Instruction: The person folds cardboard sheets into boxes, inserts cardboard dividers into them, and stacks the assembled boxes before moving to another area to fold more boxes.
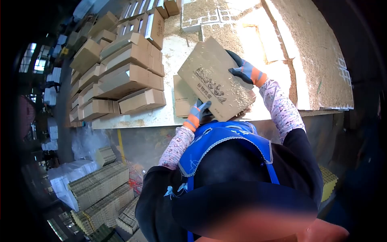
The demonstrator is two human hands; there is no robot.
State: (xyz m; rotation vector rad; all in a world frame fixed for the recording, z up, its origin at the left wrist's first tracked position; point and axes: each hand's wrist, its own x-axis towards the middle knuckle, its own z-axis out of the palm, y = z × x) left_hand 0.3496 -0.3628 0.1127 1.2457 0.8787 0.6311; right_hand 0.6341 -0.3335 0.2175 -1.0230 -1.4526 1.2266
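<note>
A brown cardboard box (215, 78), printed with birds and dark characters, is held tilted above the front edge of the white table. Pale husks are scattered over its face. My right hand (246, 72), in a grey and orange glove, grips its upper right edge. My left hand (197, 113), gloved the same way, has its fingers closed at the lower left edge. Behind the held box, another cardboard piece (181, 92) lies on the table, partly covered.
Stacked cardboard boxes (131, 80) fill the table's left side. Husk-covered trays (234, 40) spread over the back and right of the table (173, 52). Bundles of yellowish trays (100, 185) stand on the floor at the lower left.
</note>
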